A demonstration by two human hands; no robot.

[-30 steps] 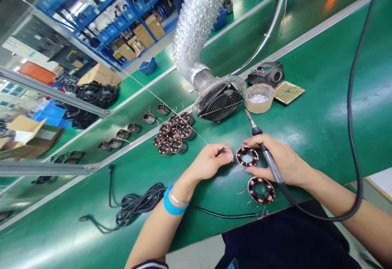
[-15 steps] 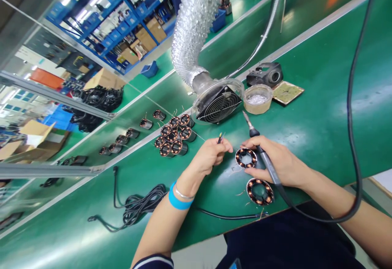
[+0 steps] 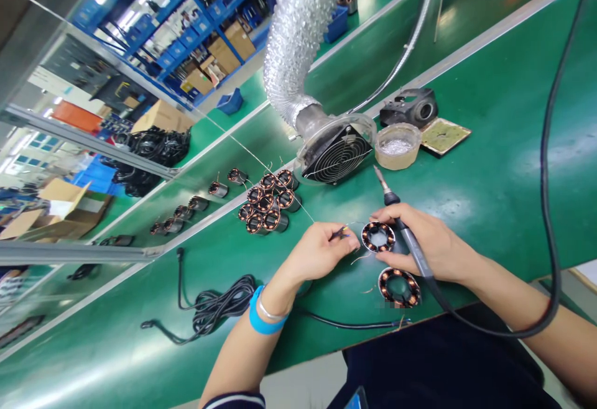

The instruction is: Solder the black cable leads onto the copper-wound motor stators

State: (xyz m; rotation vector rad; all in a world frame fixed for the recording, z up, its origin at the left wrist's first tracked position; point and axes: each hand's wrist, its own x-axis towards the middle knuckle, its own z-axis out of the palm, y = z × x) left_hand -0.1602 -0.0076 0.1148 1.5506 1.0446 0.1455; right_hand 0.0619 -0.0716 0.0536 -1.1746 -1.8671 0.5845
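Observation:
My left hand (image 3: 326, 248) pinches the end of a black cable, whose small coloured wires (image 3: 344, 232) stick out between the fingertips. Just right of it, my right hand (image 3: 426, 244) holds a round copper-wound stator (image 3: 378, 237) between thumb and fingers. The same hand also carries a soldering iron (image 3: 414, 252), its tip pointing up and away. Thin wire leads run from the stator toward my left fingertips; whether they touch the coloured wires I cannot tell. A second stator (image 3: 399, 287) rests on the green table below the first.
A fume extractor (image 3: 336, 154) on a silver duct stands ahead, beside a round solder pot (image 3: 397, 146), a square pad (image 3: 445, 136) and a black iron holder (image 3: 410, 108). Several stators (image 3: 265, 202) stand at left-centre. Coiled black cable (image 3: 224, 306) lies left of my left arm.
My left hand has turned, and its fingertips have come nearer the stator's leads with the coloured wires now pointing right. My right hand keeps its hold on the stator and iron.

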